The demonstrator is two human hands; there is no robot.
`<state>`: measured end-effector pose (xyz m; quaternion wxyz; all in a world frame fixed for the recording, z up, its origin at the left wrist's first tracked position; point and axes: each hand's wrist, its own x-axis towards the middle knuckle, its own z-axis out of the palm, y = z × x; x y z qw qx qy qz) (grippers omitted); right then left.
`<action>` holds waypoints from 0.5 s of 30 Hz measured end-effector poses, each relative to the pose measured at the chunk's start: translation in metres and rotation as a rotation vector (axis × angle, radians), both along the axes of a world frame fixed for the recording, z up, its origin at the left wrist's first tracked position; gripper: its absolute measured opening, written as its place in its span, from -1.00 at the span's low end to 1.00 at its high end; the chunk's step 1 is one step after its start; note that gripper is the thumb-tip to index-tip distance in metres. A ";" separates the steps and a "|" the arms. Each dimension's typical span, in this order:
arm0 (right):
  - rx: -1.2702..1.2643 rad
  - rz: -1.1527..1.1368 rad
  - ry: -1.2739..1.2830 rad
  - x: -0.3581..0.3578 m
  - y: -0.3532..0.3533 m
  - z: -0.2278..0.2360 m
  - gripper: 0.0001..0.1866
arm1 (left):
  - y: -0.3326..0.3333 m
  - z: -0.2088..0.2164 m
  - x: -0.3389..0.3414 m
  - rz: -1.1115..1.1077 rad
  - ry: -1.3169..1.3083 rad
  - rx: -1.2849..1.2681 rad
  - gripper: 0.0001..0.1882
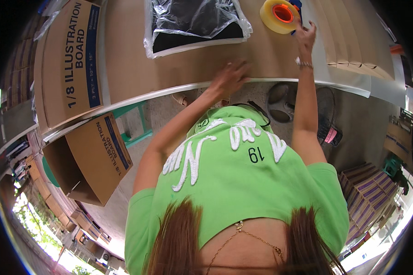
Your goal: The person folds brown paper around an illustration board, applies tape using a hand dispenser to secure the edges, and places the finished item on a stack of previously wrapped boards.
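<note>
My left hand [231, 78] rests at the near edge of the brown-covered table [179, 73], fingers stretched out and nothing in them. Ahead of it lies a black stack wrapped in clear plastic [197, 27], with a pale rim along its near side. On the right, my right hand [306, 37] reaches up to a roll of clear yellowish tape [268, 19] with an orange hub, on a blue dispenser [296, 5]. The fingers of that hand are apart, at the roll's right edge; whether they touch it is hard to tell.
A closed cardboard carton [62, 64] stands at the table's left end. Below it sits an open carton [85, 160] beside a green stool [140, 123]. Brown cardboard sheets [353, 36] are stacked at the right. Striped stacks [369, 197] stand on the floor, lower right.
</note>
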<state>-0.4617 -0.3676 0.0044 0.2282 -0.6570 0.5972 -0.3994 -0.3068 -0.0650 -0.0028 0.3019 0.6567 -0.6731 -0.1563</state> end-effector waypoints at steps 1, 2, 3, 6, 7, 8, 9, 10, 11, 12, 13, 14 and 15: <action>-0.041 -0.019 0.059 0.013 -0.004 -0.002 -0.34 | -0.016 0.003 -0.012 -0.021 -0.054 0.010 -0.55; -0.083 -0.043 0.118 0.026 -0.007 -0.002 -0.34 | -0.029 0.005 -0.021 -0.048 -0.077 -0.069 -0.55; -0.074 -0.158 0.202 0.037 -0.012 -0.008 -0.11 | -0.045 0.007 -0.032 -0.089 -0.094 -0.157 -0.56; 0.192 -0.089 0.265 0.025 -0.032 -0.003 0.00 | -0.060 0.013 -0.045 -0.115 -0.099 -0.171 -0.58; 0.230 -0.105 0.267 0.022 -0.036 -0.001 -0.08 | -0.063 0.015 -0.049 -0.116 -0.092 -0.139 -0.58; 0.274 -0.118 0.268 0.022 -0.035 0.002 -0.17 | -0.065 0.016 -0.051 -0.123 -0.077 -0.134 -0.59; 0.316 -0.135 0.270 0.020 -0.035 0.007 -0.25 | -0.065 0.016 -0.051 -0.135 -0.061 -0.128 -0.60; 0.373 -0.119 0.283 0.051 -0.007 0.028 -0.29 | -0.057 0.013 -0.040 -0.098 -0.063 -0.102 -0.61; 0.359 -0.094 0.225 0.048 0.003 0.038 -0.33 | -0.056 0.014 -0.038 -0.103 -0.057 -0.105 -0.63; 0.346 -0.075 0.167 0.042 0.010 0.047 -0.38 | -0.057 0.015 -0.038 -0.112 -0.048 -0.110 -0.64; 0.277 -0.003 0.035 0.026 0.014 0.039 -0.44 | -0.057 0.016 -0.037 -0.120 -0.039 -0.115 -0.65; 0.230 0.015 -0.081 0.004 0.011 0.035 -0.49 | -0.062 0.018 -0.041 -0.132 0.005 -0.138 -0.70; 0.184 0.038 -0.195 -0.019 0.008 0.028 -0.54 | -0.066 0.019 -0.044 -0.144 0.051 -0.155 -0.75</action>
